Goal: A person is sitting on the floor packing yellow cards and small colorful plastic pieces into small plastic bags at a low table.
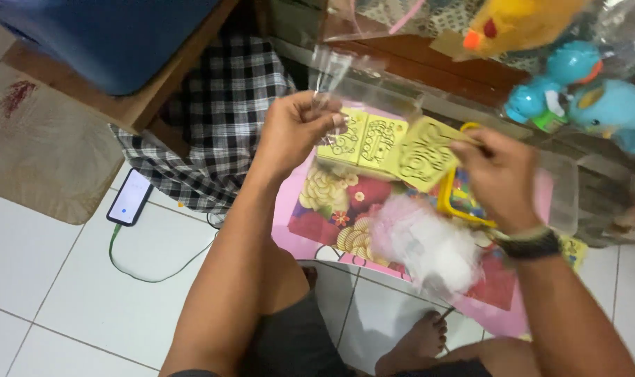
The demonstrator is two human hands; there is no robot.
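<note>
My arms are bare, no sleeves reaching the wrists. A dark wristband (531, 244) with a pale upper edge circles my right wrist. Below it, toward my lap, I wear dark grey shorts (293, 342), and my foot (416, 343) is bare.

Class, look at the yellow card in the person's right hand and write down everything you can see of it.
The yellow card is a flat, thin piece, seemingly foam or card, with dark line drawings on its face. It is tilted and held in the air above a flowered pink mat. The right hand pinches its right edge. Its left edge overlaps two similar yellow cards near the left hand.
</note>
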